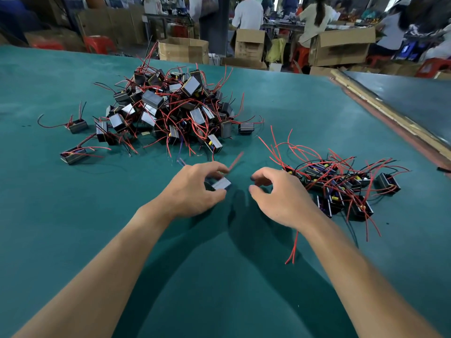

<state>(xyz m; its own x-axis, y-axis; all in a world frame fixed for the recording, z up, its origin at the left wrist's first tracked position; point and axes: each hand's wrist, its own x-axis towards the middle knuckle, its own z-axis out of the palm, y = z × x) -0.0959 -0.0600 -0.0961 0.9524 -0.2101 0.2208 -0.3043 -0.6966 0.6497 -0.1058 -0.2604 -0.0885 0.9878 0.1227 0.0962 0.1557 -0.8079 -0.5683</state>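
Two bare hands meet over the near middle of the green table (73,228) in the head view. The left hand (192,191) grips a small black box (220,184), its fingers (218,169) curled over the far side and the thumb pressed against the near edge; the box sits just above the cloth, its pale grey face turned up and to the right. A red lead (235,161), blurred, runs up and away from the box toward the far right. The right hand (280,198) hovers just beside it, to the right, with thumb and forefinger bent toward each other and a narrow gap between them; nothing shows in that gap. Far and to the left lies a large heap (170,111) of the same black boxes, tangled in red and black wires. Two stray boxes (78,126) lie apart on the left of that heap. A smaller pile (341,189) sits right of the right hand, touching its knuckles in the picture, with its boxes lying flatter. A loose red wire (294,247) lies on the cloth beside the right wrist. Beyond the far edge of the table stand open cardboard cartons (183,51), red stools (98,43) and people seated at benches (314,18), backs turned.
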